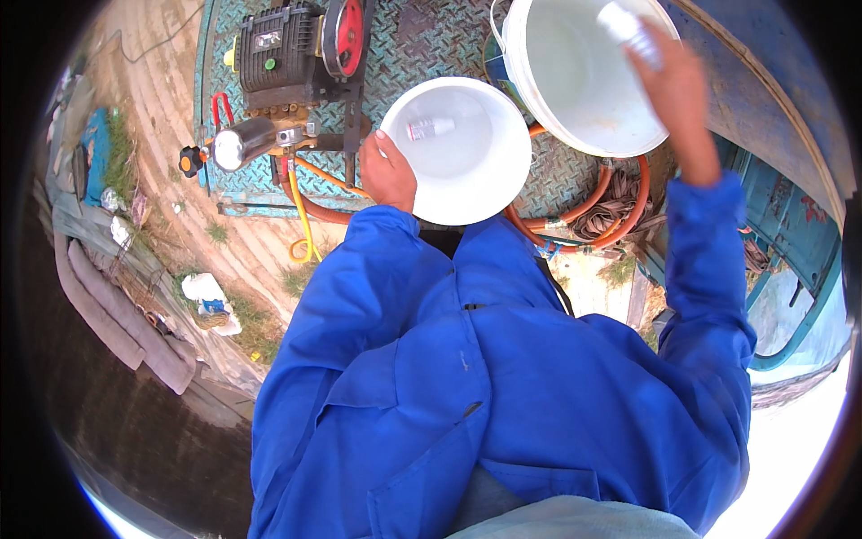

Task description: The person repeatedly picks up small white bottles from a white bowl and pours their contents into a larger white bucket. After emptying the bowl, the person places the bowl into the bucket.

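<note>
My left hand [388, 171] grips the left rim of a white plastic bucket [481, 182], its thumb over the edge. Inside that bucket lies a small clear bottle [431, 128] with a white cap and a label. My right hand [673, 87], blurred, is closed around a whitish bottle [630, 30] above a larger white bucket [586, 128]. The larger bucket stands up and to the right of the first, and pale liquid seems to cover its bottom. Its wire handle [497, 27] hangs at the left side.
A pump [279, 60] with a red pulley [350, 37] stands on the teal tread-plate bed [424, 40] at the upper left. Orange hoses [636, 209] coil below the larger bucket, beside a bundle of flat straps [606, 209]. A yellow hose [300, 215] hangs over the bed's edge.
</note>
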{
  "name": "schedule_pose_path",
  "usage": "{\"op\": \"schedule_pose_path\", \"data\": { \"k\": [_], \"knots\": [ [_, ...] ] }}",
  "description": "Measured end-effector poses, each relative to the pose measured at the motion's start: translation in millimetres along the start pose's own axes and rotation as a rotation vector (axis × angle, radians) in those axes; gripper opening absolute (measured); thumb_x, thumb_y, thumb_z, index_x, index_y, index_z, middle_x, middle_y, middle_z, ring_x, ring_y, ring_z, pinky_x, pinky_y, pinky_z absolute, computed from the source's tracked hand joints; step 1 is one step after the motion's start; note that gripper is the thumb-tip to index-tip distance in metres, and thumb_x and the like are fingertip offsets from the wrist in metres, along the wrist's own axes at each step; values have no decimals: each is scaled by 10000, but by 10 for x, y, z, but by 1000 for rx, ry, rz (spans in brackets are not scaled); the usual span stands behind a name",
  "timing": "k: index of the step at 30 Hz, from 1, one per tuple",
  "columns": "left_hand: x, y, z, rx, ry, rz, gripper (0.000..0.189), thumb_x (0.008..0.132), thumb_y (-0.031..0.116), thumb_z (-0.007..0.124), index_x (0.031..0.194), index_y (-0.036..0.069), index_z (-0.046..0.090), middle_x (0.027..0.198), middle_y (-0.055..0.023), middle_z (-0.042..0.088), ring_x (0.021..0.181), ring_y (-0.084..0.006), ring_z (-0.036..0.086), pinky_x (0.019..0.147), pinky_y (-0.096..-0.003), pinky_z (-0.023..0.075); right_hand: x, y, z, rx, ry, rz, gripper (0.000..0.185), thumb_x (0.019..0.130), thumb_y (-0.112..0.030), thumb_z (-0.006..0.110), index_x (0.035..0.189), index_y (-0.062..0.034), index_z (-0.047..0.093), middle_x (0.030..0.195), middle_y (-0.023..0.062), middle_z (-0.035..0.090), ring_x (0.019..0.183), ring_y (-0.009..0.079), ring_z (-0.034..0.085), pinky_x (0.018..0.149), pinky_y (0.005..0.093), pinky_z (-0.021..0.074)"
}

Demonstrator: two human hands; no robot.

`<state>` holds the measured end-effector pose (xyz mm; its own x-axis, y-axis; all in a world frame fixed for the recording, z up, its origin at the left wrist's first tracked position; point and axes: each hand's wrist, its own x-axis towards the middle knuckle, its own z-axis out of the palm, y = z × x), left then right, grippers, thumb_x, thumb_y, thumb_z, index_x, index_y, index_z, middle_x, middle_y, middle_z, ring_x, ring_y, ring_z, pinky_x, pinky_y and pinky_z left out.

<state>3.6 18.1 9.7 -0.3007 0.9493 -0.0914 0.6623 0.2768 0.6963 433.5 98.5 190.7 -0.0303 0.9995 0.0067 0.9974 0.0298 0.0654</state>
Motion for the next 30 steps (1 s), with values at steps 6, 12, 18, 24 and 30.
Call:
{"op": "schedule_pose_path", "data": {
  "k": [6,12,18,24,30],
  "knots": [
    [-13,39,-33,-24,15,26,416,1186,327,491,1207,-20,719,1129,-271,711,1056,-508,669,902,-564,531,-287,-144,859,-194,-289,-202,314,910,-143,761,1225,-157,770,1090,79,756,1132,308,678,927,486,510],
    [0,53,-37,-33,8,-8,404,1188,334,490,1236,4,718,1150,-248,720,1079,-497,678,921,-553,540,-160,-265,660,-302,-545,-234,430,889,-198,834,1301,-94,767,1101,132,746,1119,335,682,912,471,546],
    [6,24,-36,-43,-37,-47,400,1189,331,493,1279,10,715,1176,-241,715,1087,-482,684,937,-543,544,536,-70,31,488,-268,-95,569,914,-311,881,1418,-103,723,1289,225,776,1170,424,753,997,480,586],
    [-15,26,-40,-38,-18,-31,387,1191,316,491,1302,21,716,1156,-234,713,1073,-470,688,926,-537,546,2578,374,-50,561,205,75,494,898,-311,850,1290,-16,788,1132,264,816,1024,394,797,886,499,597],
    [-17,-10,-25,-30,-24,-19,402,1192,318,484,1306,6,711,1149,-246,704,1061,-478,676,924,-549,537,4063,969,1558,186,-477,-44,495,1023,-400,675,1355,-39,746,1232,252,793,1118,413,761,943,497,602]
  ]
}}
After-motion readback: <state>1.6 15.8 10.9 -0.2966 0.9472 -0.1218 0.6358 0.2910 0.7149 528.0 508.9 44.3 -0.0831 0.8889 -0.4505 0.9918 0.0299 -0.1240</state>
